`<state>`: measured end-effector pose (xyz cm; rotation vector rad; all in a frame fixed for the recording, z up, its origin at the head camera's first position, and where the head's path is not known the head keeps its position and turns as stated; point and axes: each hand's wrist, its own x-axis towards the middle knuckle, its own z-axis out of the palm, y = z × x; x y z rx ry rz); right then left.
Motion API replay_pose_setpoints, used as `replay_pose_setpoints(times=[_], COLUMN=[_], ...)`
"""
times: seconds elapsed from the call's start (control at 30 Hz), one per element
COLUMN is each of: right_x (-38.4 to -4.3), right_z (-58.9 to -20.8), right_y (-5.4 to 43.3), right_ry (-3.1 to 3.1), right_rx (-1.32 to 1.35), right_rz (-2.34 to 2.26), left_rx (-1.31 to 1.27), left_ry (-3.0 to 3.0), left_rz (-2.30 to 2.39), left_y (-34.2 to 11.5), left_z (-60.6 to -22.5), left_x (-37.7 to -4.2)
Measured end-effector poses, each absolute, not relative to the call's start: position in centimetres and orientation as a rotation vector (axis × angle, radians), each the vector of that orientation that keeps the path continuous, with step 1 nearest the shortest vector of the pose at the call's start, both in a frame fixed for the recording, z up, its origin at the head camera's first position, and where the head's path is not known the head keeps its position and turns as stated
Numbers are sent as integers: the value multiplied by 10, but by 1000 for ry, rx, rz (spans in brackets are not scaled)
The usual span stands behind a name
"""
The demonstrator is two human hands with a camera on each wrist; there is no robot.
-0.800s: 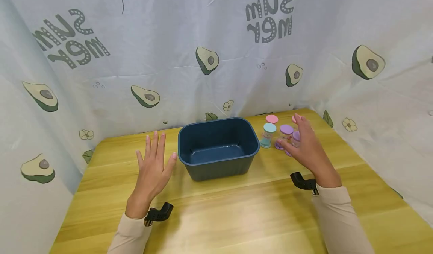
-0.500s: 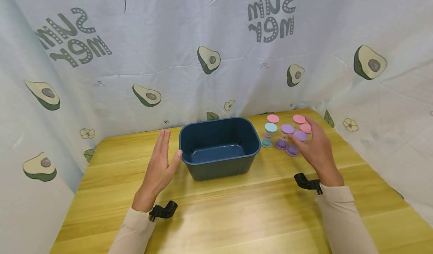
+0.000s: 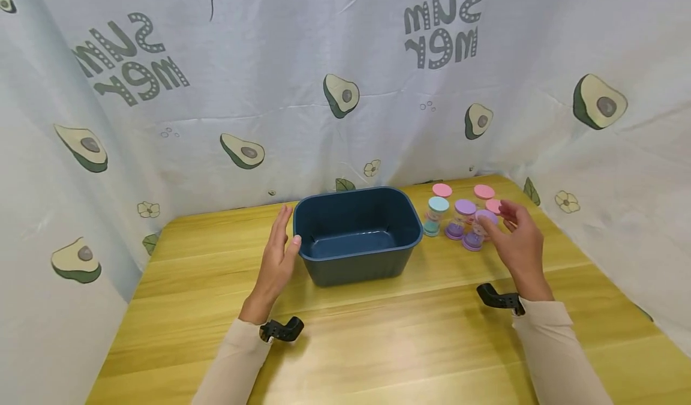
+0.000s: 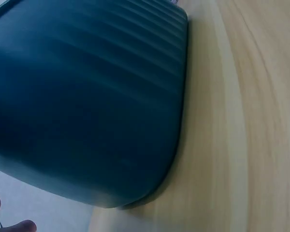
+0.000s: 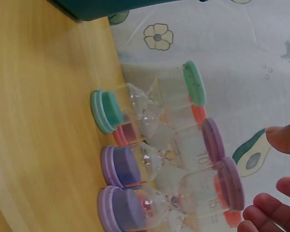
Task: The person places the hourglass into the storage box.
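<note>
Getting hold of the nearest purple sand timer point(image 3: 476, 234) looks like the step in hand: it stands upright on the tabletop point(image 3: 378, 339), among other timers, to the right of the blue bin point(image 3: 358, 268). The right hand point(image 3: 520, 240) is near its top, thumb and fingers spread apart, holding nothing. The left hand point(image 3: 276, 268), fingers straight, is at the bin's left side; contact is unclear. The next move calls for narrowing thumb and fingers around that timer without nudging the rest.
</note>
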<state>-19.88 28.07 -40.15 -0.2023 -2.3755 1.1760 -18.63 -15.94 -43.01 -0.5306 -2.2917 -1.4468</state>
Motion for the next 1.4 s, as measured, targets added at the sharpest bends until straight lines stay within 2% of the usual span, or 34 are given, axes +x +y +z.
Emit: replay_pose_setpoints(times=[0.73, 1.4], right_x=[-198, -210], right_z=[-423, -430], right_y=[288, 282], right_ry=[-2306, -2439], right_rx=[-484, -487], right_rz=[1323, 1221], left_rx=[-563, -549], left_ry=[-2232, -2195], left_rz=[-1479, -1438], left_y=[-139, -144], left_z=[-441, -445], left_x=[-194, -200])
